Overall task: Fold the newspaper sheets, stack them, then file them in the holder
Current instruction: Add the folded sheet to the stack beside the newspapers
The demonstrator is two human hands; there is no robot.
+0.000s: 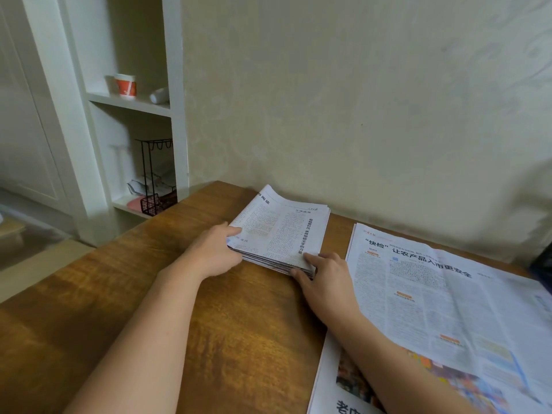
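A stack of folded newspaper sheets [280, 231] lies on the wooden table [179, 294] near the wall. My left hand [213, 252] grips the stack's near left corner, thumb on top and fingers at its edge. My right hand [324, 279] pinches the near right corner, forefinger on top, thumb below the edge. Unfolded newspaper sheets [442, 318] lie spread flat to the right, under my right forearm. A black wire holder [155, 174] stands on the lowest shelf at the left, with some paper behind it.
A white shelf unit [131, 103] stands left of the table, with a red and white cup [126, 86] and a small white bottle [159, 95] on its upper shelf. The wall runs close behind the table's far edge.
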